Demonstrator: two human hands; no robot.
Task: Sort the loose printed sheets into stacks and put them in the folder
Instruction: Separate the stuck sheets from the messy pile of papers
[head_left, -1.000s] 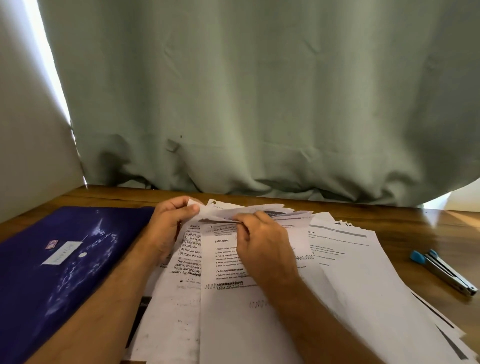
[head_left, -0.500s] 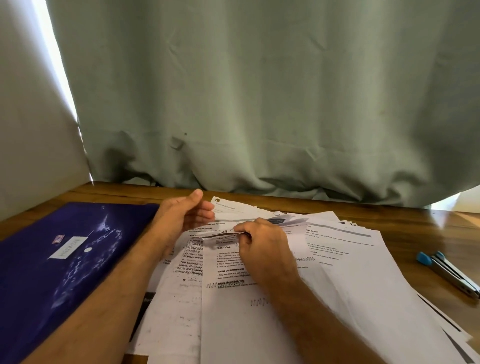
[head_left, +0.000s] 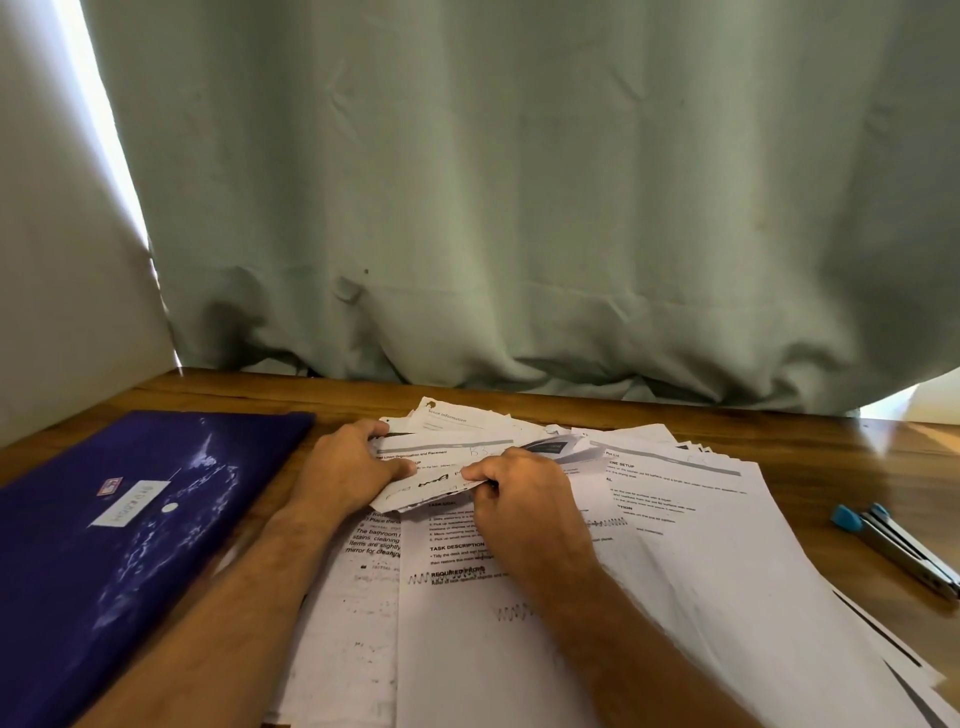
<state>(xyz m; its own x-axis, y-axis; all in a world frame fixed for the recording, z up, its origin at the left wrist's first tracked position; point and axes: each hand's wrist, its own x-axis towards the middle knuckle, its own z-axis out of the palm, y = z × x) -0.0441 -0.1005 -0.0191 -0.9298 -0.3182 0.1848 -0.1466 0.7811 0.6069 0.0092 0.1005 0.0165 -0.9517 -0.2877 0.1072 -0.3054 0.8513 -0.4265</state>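
Judging by how things lie, the sorting has barely got going. At the left the dark blue folder (head_left: 130, 519) lies flat and closed on the wooden table (head_left: 810, 441), its white label up, and no sheet can be seen tucked into it. Just beside it, touching or slightly overlapping its right edge, the loose printed sheets (head_left: 701, 571) spread in a fanned, overlapping heap across the middle and right of the table; no squared-off, separate stack shows anywhere, so both the stacking and the filing look still to be done. The left hand (head_left: 348, 467) comes in low from the near left, forearm over the folder's edge, palm down on the far left of the heap, its fingers curled over the far edge of a crumpled sheet (head_left: 431, 483) and the thumb pressing its top. The right hand (head_left: 519, 499) reaches in from the near right, knuckles up, pinching the same sheet's right part between thumb and curled fingers, so the paper is held between both hands slightly raised off the pile. Well apart at the far right lies a blue-tipped metal stapler (head_left: 898, 545), untouched.
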